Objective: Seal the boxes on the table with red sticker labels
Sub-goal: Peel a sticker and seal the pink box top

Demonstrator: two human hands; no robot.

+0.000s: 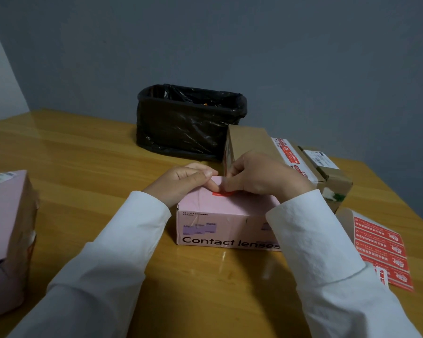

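A pink box [220, 215] printed "Contact lenses" lies in the middle of the wooden table [83, 167]. My left hand [183, 182] presses on its far top edge with curled fingers. My right hand [261, 176] pinches a red sticker label [221, 193] against the box top; only a small strip of the label shows under the fingers. A sheet of red sticker labels [381, 250] lies on the table at the right, near my right sleeve.
A bin lined with a black bag [188, 120] stands behind the box. Brown cardboard boxes [327, 172], one with red labels on top, sit at the back right. Another pink and brown box [7, 228] stands at the left edge.
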